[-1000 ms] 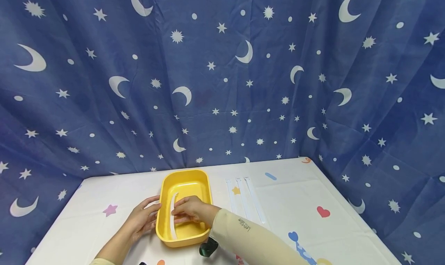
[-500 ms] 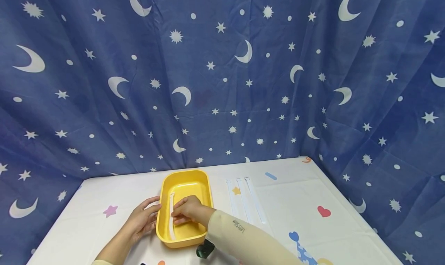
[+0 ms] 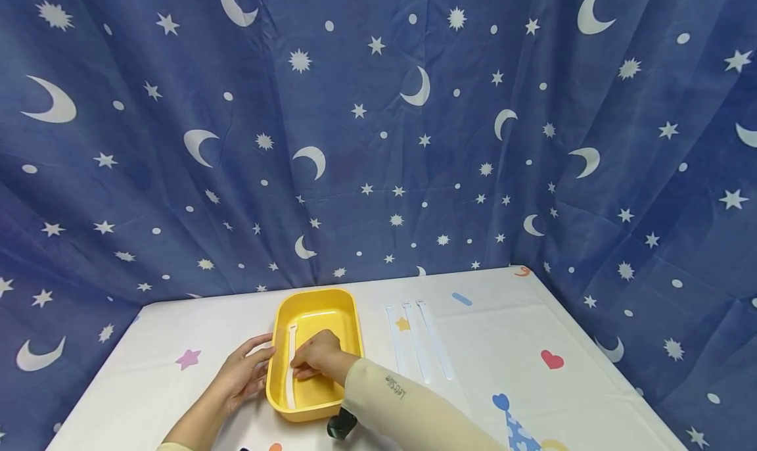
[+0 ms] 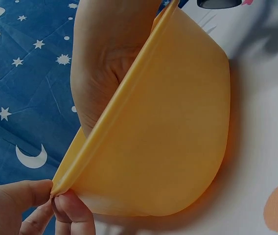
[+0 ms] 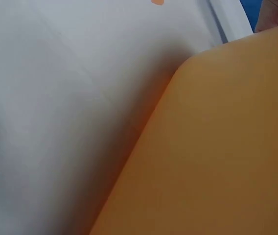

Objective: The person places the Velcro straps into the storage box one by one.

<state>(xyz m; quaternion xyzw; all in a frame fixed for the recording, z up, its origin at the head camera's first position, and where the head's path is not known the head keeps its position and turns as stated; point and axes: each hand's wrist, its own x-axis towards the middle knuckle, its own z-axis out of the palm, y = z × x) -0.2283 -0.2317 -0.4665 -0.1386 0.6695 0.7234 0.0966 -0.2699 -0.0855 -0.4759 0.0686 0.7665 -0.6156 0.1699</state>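
Observation:
A yellow rectangular box (image 3: 330,389) stands on the table. In the head view my left hand (image 3: 241,375) is at its left side. The left wrist view shows thumb and fingers pinching the rim of the box. My right hand (image 3: 321,355) reaches inside, its fingertips on the middle of a white cable strap (image 3: 291,393). That strap lies lengthwise near the box's left wall, its slotted head at the far end. In the right wrist view the box wall (image 5: 217,137) hides the right hand's fingers.
Right of the box, several white cable straps (image 3: 417,346) lie side by side on the white printed tablecloth (image 3: 485,346). A dark camera (image 3: 342,425) on the right wrist sits at the box's near corner. A blue moon-and-star curtain (image 3: 378,142) hangs behind.
The strap in the box has gone from bowed and slanted to straighter and flatter along the left wall. The right forearm has shifted slightly left; the left hand stays at the box.

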